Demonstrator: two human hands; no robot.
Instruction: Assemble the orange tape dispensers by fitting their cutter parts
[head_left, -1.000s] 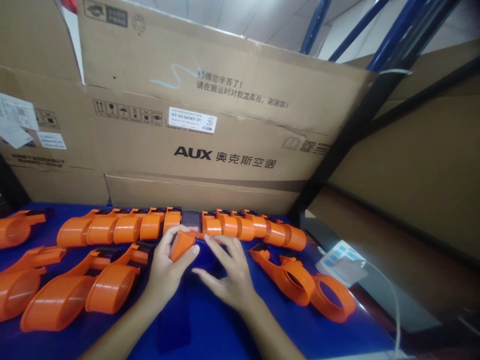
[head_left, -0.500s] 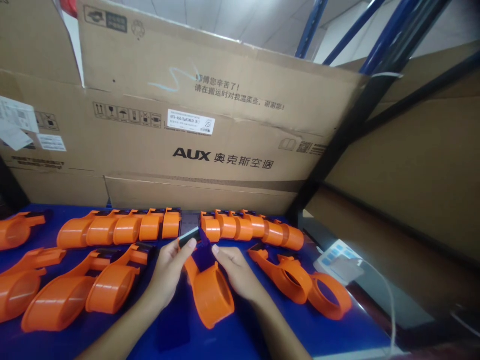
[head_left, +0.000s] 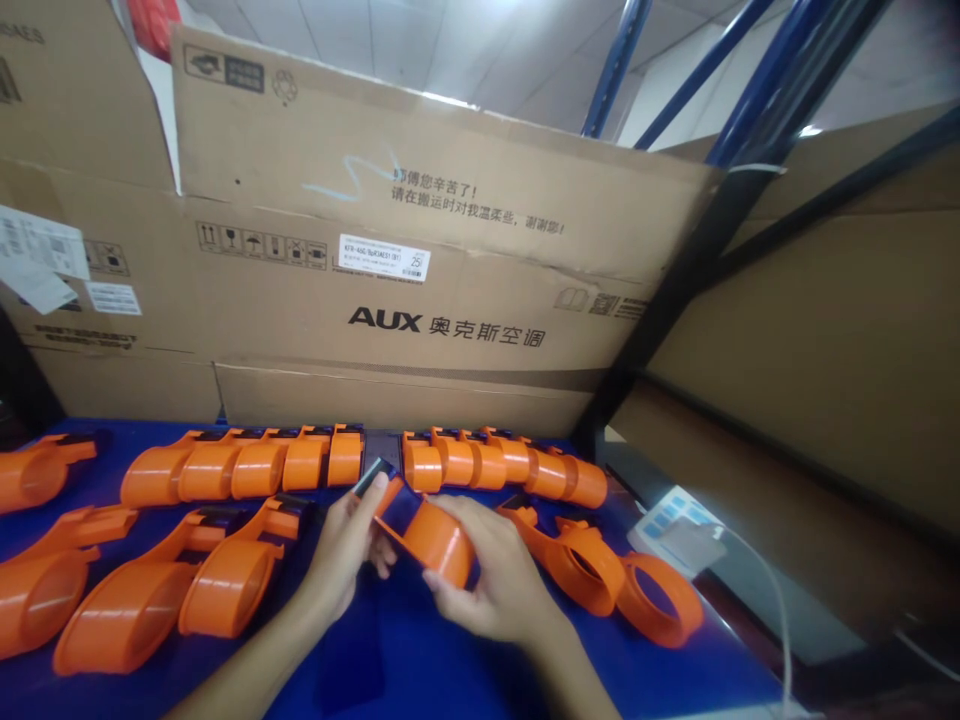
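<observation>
An orange tape dispenser (head_left: 439,540) is raised over the blue table in front of me. My right hand (head_left: 499,575) wraps round its ring, thumb below and fingers over the top. At its upper left end, my left hand (head_left: 349,545) pinches a small dark strip with a pale edge (head_left: 373,476) between thumb and forefinger. A dark blue piece (head_left: 400,507) lies across the dispenser's neck, between the strip and the ring. The lower fingers of my left hand are curled beneath.
Rows of orange dispensers (head_left: 259,470) stand along the back and left of the blue table (head_left: 435,680). More lie at the right (head_left: 592,570). Behind rises a cardboard sheet (head_left: 450,260). A white power strip (head_left: 679,530) with a cable sits at the right edge, near a dark rack post (head_left: 660,320).
My right hand has moved from the dark blue piece onto the orange ring and closed round it. The dispenser has tilted and risen, its ring swinging up toward the right.
</observation>
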